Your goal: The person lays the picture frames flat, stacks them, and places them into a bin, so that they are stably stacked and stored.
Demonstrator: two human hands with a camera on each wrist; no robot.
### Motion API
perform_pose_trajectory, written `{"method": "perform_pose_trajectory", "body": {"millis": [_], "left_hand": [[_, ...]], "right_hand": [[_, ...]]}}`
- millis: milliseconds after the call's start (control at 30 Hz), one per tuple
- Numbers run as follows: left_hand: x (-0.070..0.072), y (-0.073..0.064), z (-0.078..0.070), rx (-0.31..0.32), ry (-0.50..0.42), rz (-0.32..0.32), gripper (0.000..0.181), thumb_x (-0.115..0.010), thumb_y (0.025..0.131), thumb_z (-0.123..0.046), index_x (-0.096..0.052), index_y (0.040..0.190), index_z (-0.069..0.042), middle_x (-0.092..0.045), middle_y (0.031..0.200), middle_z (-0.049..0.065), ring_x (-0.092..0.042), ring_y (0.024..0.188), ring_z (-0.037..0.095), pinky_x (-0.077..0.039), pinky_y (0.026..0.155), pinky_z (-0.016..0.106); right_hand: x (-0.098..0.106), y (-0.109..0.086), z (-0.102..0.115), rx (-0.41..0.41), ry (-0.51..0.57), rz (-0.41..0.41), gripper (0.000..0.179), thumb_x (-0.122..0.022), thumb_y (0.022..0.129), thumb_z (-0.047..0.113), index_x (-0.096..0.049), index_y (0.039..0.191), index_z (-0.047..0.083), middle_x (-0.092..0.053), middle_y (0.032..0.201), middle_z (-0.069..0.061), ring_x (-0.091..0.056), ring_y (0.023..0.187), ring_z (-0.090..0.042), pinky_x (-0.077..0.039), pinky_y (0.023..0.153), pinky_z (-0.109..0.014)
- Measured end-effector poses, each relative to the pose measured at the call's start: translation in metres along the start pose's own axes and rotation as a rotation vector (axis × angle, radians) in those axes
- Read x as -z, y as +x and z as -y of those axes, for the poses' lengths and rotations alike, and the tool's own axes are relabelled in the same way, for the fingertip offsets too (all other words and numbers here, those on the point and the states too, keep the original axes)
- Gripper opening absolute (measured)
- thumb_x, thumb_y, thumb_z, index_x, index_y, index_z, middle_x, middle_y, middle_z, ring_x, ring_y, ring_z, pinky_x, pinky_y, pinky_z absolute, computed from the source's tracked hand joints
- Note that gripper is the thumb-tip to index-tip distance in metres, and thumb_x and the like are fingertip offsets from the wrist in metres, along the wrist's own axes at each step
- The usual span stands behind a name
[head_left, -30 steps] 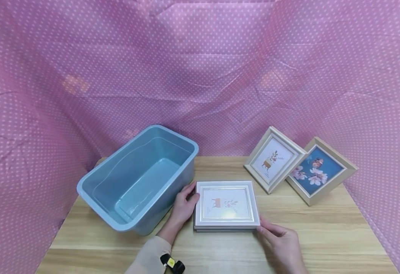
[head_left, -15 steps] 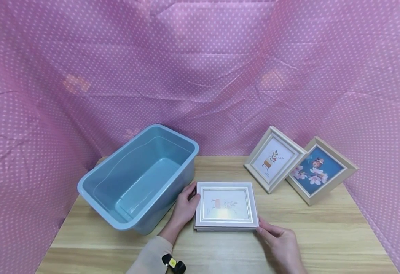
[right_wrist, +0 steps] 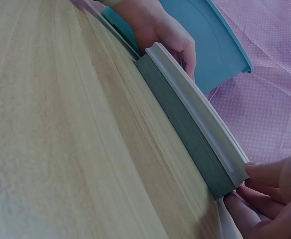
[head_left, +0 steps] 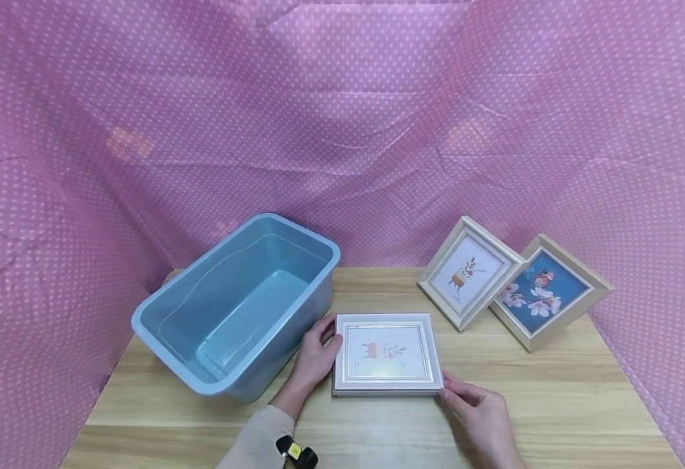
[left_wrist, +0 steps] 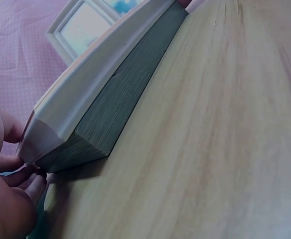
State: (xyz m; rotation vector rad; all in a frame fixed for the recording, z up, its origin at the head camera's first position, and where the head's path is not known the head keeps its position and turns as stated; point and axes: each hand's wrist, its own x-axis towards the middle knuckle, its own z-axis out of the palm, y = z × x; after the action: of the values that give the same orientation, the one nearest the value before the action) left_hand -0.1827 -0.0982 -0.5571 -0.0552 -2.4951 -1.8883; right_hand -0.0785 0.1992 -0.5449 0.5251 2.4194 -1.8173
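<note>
A white picture frame (head_left: 386,353) with a plant print lies flat on a dark grey-sided frame (right_wrist: 185,132), which rests on the table. My left hand (head_left: 317,355) holds the left side of the white frame, thumb on its upper edge and fingers along the side. At the near right corner, my right hand (head_left: 481,412) pinches the white frame between thumb and fingers. In the right wrist view, fingertips (right_wrist: 257,174) touch the white rim while other fingers reach down beside the grey one. The lower frame's face is hidden.
A blue plastic tub (head_left: 313,306) stands left of the stack, close to my left forearm. At the back right, a cream frame (head_left: 430,286) stands tilted, overlapping a beige frame (head_left: 577,312) with a blossom picture. Pink dotted cloth (head_left: 377,163) surrounds the wooden table (head_left: 553,404).
The white frame has shifted slightly toward me and a little left, over the grey one. Both hands keep their places at its sides.
</note>
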Motion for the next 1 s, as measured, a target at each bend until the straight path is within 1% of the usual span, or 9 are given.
{"method": "perform_pose_trajectory", "body": {"millis": [133,233,367,467,500,600,700,800,1000], "left_hand": [[0.001,0.000,-0.003,0.002,0.008,0.003,0.056,-0.060,0.103,-0.002,-0.046,0.155,0.014,-0.055,0.153,0.033,-0.059,0.141,0.047,-0.047,0.122,0.054],[0.001,0.000,-0.005,0.000,0.044,-0.016,0.056,-0.061,0.103,-0.003,-0.047,0.154,0.012,-0.055,0.154,0.032,-0.058,0.142,0.048,-0.046,0.122,0.055],[-0.002,-0.004,-0.010,0.024,0.115,-0.057,0.059,-0.063,0.103,-0.009,-0.047,0.158,0.004,-0.049,0.162,0.026,-0.050,0.151,0.045,-0.040,0.127,0.058],[-0.004,-0.009,-0.014,0.021,0.152,-0.090,0.060,-0.064,0.104,-0.013,-0.047,0.161,-0.002,-0.045,0.168,0.022,-0.044,0.156,0.043,-0.035,0.130,0.060],[-0.004,-0.010,-0.016,0.008,0.155,-0.100,0.060,-0.064,0.104,-0.013,-0.048,0.160,-0.003,-0.044,0.169,0.021,-0.043,0.156,0.043,-0.035,0.130,0.060],[-0.004,-0.012,-0.019,-0.032,0.148,-0.118,0.058,-0.064,0.103,-0.012,-0.050,0.159,-0.004,-0.046,0.168,0.019,-0.046,0.154,0.043,-0.036,0.129,0.060],[-0.003,-0.013,-0.022,-0.075,0.127,-0.125,0.055,-0.064,0.102,-0.010,-0.053,0.157,-0.004,-0.050,0.165,0.018,-0.051,0.150,0.044,-0.039,0.127,0.060],[-0.002,-0.014,-0.023,-0.098,0.097,-0.119,0.053,-0.064,0.102,-0.008,-0.055,0.155,-0.004,-0.054,0.162,0.017,-0.055,0.146,0.042,-0.042,0.126,0.059],[-0.002,-0.013,-0.027,-0.107,0.049,-0.085,0.051,-0.063,0.104,-0.006,-0.056,0.154,-0.005,-0.059,0.158,0.013,-0.057,0.147,0.036,-0.044,0.126,0.052]], "right_hand": [[0.001,0.001,0.000,-0.004,-0.015,0.007,0.025,-0.080,0.096,0.010,-0.081,0.120,0.003,-0.074,0.137,-0.008,-0.062,0.110,0.018,-0.047,0.093,0.000],[0.002,0.001,-0.001,-0.002,-0.046,0.015,0.033,-0.081,0.097,0.015,-0.078,0.128,0.006,-0.075,0.136,-0.009,-0.064,0.108,0.015,-0.051,0.093,-0.005],[0.005,0.001,0.000,0.015,-0.077,0.026,0.039,-0.080,0.098,0.021,-0.075,0.134,0.008,-0.076,0.136,-0.010,-0.066,0.108,0.012,-0.052,0.095,-0.008],[0.009,0.001,0.003,0.038,-0.041,0.030,0.039,-0.077,0.101,0.020,-0.072,0.137,0.007,-0.075,0.138,-0.012,-0.069,0.108,0.009,-0.052,0.096,-0.008],[0.010,0.001,0.004,0.048,-0.023,0.031,0.039,-0.075,0.102,0.019,-0.071,0.138,0.005,-0.074,0.138,-0.013,-0.070,0.108,0.008,-0.053,0.096,-0.008],[0.015,0.001,0.008,0.083,0.021,0.025,0.038,-0.071,0.104,0.014,-0.068,0.140,0.002,-0.074,0.137,-0.018,-0.075,0.105,0.001,-0.056,0.094,-0.011],[0.018,0.003,0.013,0.113,0.027,0.009,0.038,-0.069,0.106,0.013,-0.067,0.141,0.000,-0.073,0.137,-0.021,-0.076,0.104,-0.001,-0.059,0.092,-0.013],[0.022,0.006,0.017,0.116,0.014,-0.001,0.039,-0.069,0.107,0.018,-0.066,0.142,0.002,-0.072,0.140,-0.019,-0.074,0.109,0.000,-0.057,0.093,-0.011],[0.029,0.011,0.024,0.108,0.005,-0.008,0.046,-0.069,0.107,0.027,-0.063,0.147,0.004,-0.069,0.146,-0.016,-0.071,0.112,0.007,-0.053,0.094,-0.006]]}}
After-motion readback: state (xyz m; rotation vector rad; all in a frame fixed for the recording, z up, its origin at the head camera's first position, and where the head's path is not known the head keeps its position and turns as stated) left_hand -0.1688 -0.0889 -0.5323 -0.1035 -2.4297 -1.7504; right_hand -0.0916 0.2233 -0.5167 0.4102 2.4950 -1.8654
